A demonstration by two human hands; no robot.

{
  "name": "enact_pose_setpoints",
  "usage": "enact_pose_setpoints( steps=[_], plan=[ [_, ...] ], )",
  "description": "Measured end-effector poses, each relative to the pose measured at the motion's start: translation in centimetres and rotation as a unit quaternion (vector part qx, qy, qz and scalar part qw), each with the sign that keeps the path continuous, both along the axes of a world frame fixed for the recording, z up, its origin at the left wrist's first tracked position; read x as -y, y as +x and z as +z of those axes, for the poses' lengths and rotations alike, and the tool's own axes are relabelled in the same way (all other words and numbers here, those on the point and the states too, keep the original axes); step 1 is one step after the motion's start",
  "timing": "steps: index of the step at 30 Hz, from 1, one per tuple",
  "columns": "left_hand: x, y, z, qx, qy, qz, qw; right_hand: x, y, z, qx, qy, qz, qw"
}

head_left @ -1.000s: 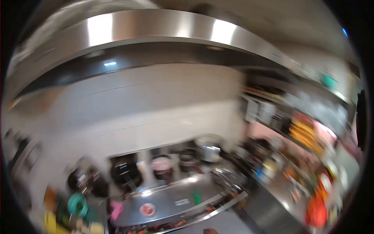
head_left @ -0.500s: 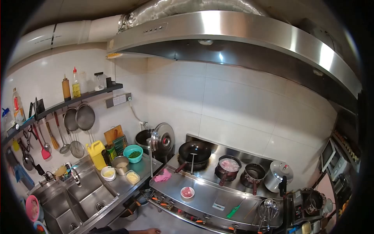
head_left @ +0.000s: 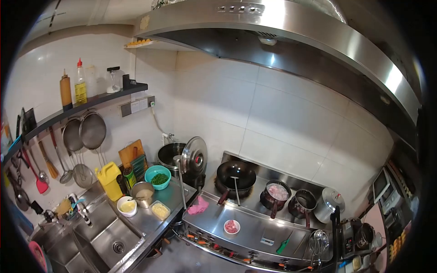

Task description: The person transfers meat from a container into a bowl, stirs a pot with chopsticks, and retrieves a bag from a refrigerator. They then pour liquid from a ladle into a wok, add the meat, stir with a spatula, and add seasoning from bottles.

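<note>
Both hands out of view, poses and finger states indeterminable, white bowl [head_left: 232, 233] near front edge of steel stove [head_left: 209, 223], pink cloth [head_left: 198, 207] at left edge, offset from fingers indeterminable

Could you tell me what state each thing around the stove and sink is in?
Wok: uncovered, ladle resting in it
Middle pot: uncovered, pale pink contents
Right-hand pot: uncovered, contents unclear
Tall silver pot: lidded
Small white bowl: holding pink pieces
Turquoise bowl: holding greens
Pink cloth: crumpled
Yellow jug: upright
Strainers: hanging
Sink: drain uncovered
</note>
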State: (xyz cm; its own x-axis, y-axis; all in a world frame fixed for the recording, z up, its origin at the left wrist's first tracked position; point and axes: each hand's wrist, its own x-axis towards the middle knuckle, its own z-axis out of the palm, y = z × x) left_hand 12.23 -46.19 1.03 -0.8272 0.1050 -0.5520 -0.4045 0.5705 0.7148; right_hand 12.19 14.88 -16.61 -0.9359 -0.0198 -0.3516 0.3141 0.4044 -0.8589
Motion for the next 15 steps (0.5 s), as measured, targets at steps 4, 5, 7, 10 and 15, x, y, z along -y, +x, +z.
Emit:
enact_pose_setpoints(
  steps=[4, 5, 7, 10, 15],
  plan=[
    [3.2, -2.5, -0.5, -0.009, 0.017, 0.038, 0.999, 8.3, -9.5, 14.5, 0.069, -0.089, -0.143, 0.983],
    [4.1, -2.7, -0.7, -0.008, 0.020, 0.048, 0.999, 9.6, -11.4, 17.8, 0.036, -0.047, -0.095, 0.994],
    [5.5, -2.4, -1.6, -0.002, 0.024, 0.070, 0.997, 10.5, -15.9, 16.9, -0.024, -0.081, -0.105, 0.991],
    [7.2, 0.4, -4.0, 0.028, 0.024, 0.104, 0.994, 13.9, -20.2, 26.0, -0.064, -0.107, -0.161, 0.979],
    [7.9, 6.6, -8.3, 0.084, 0.010, 0.128, 0.988, 15.1, -29.3, 34.2, -0.255, 0.215, -0.120, 0.935]
  ],
)
